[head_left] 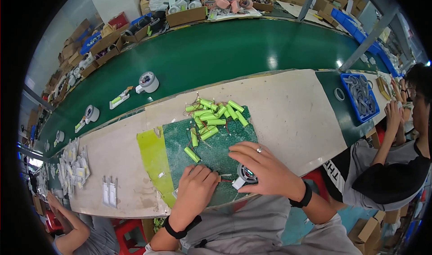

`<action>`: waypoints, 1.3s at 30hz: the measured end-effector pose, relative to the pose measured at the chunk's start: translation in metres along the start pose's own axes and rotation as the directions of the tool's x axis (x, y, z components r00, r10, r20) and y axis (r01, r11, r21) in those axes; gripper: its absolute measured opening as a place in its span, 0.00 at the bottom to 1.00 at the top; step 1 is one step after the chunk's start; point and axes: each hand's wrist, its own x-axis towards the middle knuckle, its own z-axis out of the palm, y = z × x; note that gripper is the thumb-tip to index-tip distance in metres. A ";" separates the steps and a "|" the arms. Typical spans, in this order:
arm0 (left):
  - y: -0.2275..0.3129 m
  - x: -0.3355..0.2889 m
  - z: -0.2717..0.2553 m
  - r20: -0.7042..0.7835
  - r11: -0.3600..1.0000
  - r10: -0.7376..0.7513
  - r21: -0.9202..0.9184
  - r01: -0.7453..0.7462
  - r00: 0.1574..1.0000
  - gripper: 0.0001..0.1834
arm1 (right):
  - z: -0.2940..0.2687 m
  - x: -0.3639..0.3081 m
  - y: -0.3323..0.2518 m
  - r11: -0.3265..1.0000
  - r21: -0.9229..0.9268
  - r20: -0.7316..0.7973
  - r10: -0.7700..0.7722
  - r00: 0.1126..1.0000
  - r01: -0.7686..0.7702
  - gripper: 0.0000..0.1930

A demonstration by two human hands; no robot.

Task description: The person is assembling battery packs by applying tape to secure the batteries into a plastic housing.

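My right hand [272, 169], a ring on one finger, is curled round a small grey fan head [245, 176] with a round dark face and a short white neck. My left hand [196, 186] is closed low over the green mat [175, 140], its fingers bent together; they hide most of what they hold. A short red wire [226, 181] runs between those fingertips and the neck of the fan head. Beyond both hands lies a heap of lime-green battery cells [209, 116] with thin wires. One loose cell [192, 154] lies nearest my left hand.
Past the bench runs a green conveyor belt [202, 52] carrying fan heads with handle parts [147, 82]. White plastic parts [74, 165] are piled at left, with white strips [109, 192] nearby. A blue tray of grey rings [360, 97] stands at right. Co-workers sit on both sides.
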 end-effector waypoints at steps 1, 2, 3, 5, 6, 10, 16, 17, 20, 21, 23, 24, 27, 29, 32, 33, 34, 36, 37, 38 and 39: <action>0.000 0.000 0.000 -0.007 1.000 -0.004 0.007 0.004 1.000 0.08 | 0.000 0.005 -0.001 0.996 -0.061 0.033 -0.065 0.997 0.067 0.39; -0.001 0.000 0.000 -0.008 1.000 -0.005 0.006 0.005 1.000 0.08 | 0.003 0.009 -0.002 0.996 -0.061 0.035 -0.064 0.997 0.066 0.39; -0.001 -0.001 0.001 -0.007 1.000 -0.001 0.003 0.001 1.000 0.08 | 0.007 0.013 -0.002 0.988 -0.102 0.061 -0.112 0.992 0.118 0.38; -0.001 -0.001 0.003 -0.013 1.000 0.000 -0.006 -0.001 1.000 0.08 | 0.012 0.018 -0.001 0.974 -0.147 0.097 -0.158 0.983 0.171 0.37; -0.001 -0.001 0.004 -0.007 1.000 -0.005 -0.002 0.005 1.000 0.08 | 0.016 0.020 0.000 0.968 -0.166 0.109 -0.172 0.979 0.188 0.37; 0.000 -0.005 0.003 -0.013 1.000 -0.002 0.008 0.002 1.000 0.08 | 0.017 0.022 -0.002 0.955 -0.217 0.114 -0.183 0.977 0.204 0.38; -0.002 -0.004 0.006 -0.035 0.998 -0.036 -0.059 0.034 0.999 0.08 | 0.000 0.019 0.000 0.986 -0.135 0.106 -0.086 0.991 0.100 0.42; -0.002 -0.004 0.006 -0.035 0.998 -0.033 -0.063 0.031 0.999 0.08 | -0.001 0.017 0.002 0.986 -0.138 0.107 -0.082 0.991 0.096 0.42; -0.002 -0.004 0.005 -0.033 0.997 -0.025 -0.068 0.023 0.999 0.09 | -0.003 0.004 0.010 0.992 -0.115 0.079 -0.046 0.996 0.055 0.43; -0.002 -0.004 0.005 -0.046 0.997 -0.036 -0.073 0.032 0.998 0.09 | -0.003 -0.002 0.013 0.996 -0.088 0.059 0.011 0.998 -0.006 0.43; -0.002 -0.004 0.007 -0.052 0.996 -0.045 -0.079 0.040 0.998 0.09 | 0.002 -0.015 0.018 0.996 -0.056 0.040 0.076 0.996 -0.073 0.43; -0.002 -0.004 0.008 -0.046 0.996 -0.051 -0.081 0.047 0.998 0.10 | 0.009 -0.023 0.023 0.991 -0.025 0.027 0.133 0.991 -0.133 0.42; -0.001 -0.002 0.009 -0.048 0.995 -0.058 -0.085 0.054 0.997 0.11 | 0.017 -0.031 0.023 0.990 -0.006 -0.056 0.143 0.988 -0.144 0.39; -0.001 -0.003 0.009 -0.052 0.994 -0.070 -0.082 0.065 0.996 0.11 | 0.019 -0.031 0.021 0.997 -0.015 -0.116 0.074 0.991 -0.076 0.36; -0.002 -0.004 0.010 -0.050 0.994 -0.079 -0.081 0.074 0.996 0.12 | 0.019 -0.031 0.024 0.997 -0.050 -0.137 0.052 0.989 -0.059 0.35; -0.002 -0.004 0.011 -0.046 0.993 -0.082 -0.093 0.077 0.996 0.12 | 0.018 -0.031 0.024 0.997 -0.060 -0.146 0.037 0.989 -0.046 0.35; -0.002 -0.004 0.011 -0.043 0.991 -0.086 -0.105 0.081 0.995 0.13 | 0.018 -0.031 0.025 0.997 -0.056 -0.145 0.038 0.989 -0.047 0.35; -0.002 -0.003 0.010 -0.038 0.991 -0.088 -0.104 0.084 0.995 0.13 | 0.018 -0.031 0.025 0.997 -0.063 -0.111 0.047 0.993 -0.054 0.37; -0.002 -0.003 0.010 -0.036 0.991 -0.088 -0.104 0.084 0.996 0.13 | 0.016 -0.030 0.023 0.997 -0.060 -0.110 0.049 0.993 -0.056 0.37; -0.002 -0.003 0.010 -0.033 0.991 -0.089 -0.104 0.085 0.995 0.13 | 0.011 -0.028 0.020 0.993 -0.032 -0.042 0.114 0.993 -0.116 0.37; -0.002 -0.003 0.010 -0.035 0.992 -0.083 -0.100 0.080 0.996 0.13 | 0.006 -0.024 0.016 0.984 -0.008 0.028 0.176 0.984 -0.176 0.38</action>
